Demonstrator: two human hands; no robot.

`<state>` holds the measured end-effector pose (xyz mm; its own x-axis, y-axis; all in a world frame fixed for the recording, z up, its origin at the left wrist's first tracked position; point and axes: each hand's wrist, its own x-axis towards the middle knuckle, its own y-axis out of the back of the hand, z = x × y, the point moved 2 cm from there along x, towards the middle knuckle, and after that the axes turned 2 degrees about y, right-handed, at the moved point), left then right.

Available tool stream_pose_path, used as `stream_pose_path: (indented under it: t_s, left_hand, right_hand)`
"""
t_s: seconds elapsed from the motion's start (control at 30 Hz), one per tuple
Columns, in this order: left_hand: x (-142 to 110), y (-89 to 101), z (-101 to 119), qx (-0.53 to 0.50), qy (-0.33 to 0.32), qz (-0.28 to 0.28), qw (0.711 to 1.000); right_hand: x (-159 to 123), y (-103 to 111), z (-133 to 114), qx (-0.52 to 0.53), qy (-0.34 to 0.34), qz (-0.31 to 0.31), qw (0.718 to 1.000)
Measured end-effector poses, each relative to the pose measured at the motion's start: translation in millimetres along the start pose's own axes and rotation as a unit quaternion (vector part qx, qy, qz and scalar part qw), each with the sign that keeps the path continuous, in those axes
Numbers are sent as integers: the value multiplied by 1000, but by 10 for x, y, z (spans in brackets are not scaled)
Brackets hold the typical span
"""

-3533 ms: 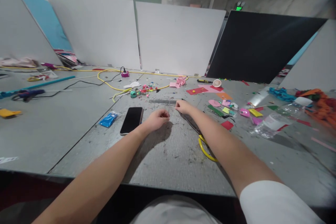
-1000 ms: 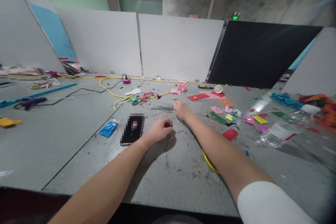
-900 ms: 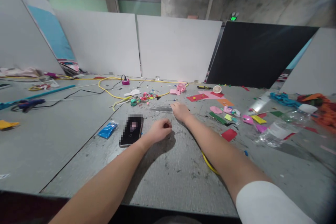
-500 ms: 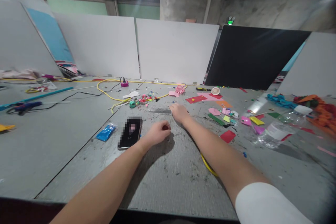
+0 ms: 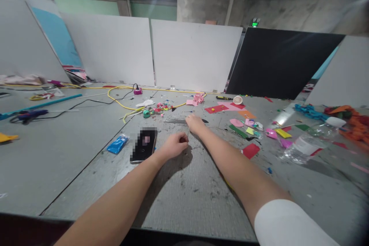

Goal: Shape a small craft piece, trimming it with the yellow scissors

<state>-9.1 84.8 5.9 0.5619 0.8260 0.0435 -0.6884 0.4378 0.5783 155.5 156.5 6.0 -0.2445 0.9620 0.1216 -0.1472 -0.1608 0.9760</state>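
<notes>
My left hand (image 5: 175, 144) rests low over the table, its thumb and fingers pinched together. A thin pale stick (image 5: 188, 132), faint here, rises from those fingertips toward the other hand. Just beyond, my right hand (image 5: 195, 124) has its fingers curled down at a bundle of thin grey wire-like rods (image 5: 174, 121) lying on the table. What its fingertips hold is hidden. A dark pointed tip (image 5: 205, 121) shows to the right of that hand. Left of my left hand lies a phone (image 5: 145, 144), its screen partly pixelated, and a blue packet (image 5: 117, 144).
Beads and scraps (image 5: 160, 108) lie behind the hands, near a yellow cable (image 5: 121, 105). Red paper (image 5: 216, 109), a box cutter (image 5: 224, 98) and a roll of tape (image 5: 238, 100) lie farther back. A clear bottle (image 5: 311, 142) stands at right. White panels (image 5: 196, 55) close off the back.
Both hands stay almost in place. My right forearm has shifted slightly left, covering more of the yellow loop beneath it. The thin stick between the hands shows less clearly, and the view has moved slightly.
</notes>
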Motion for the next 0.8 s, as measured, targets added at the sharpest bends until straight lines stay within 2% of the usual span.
stream_pose_path:
  t_s: [0.47, 0.8]
  left_hand:
    - [20, -4, -28, 6, -1, -9, 1000]
    - [34, -17, -67, 10, -10, -6, 1000]
  right_hand:
    - [112, 2, 19, -11, 34, -16, 999]
    - [-7, 44, 28, -10, 34, 20, 999]
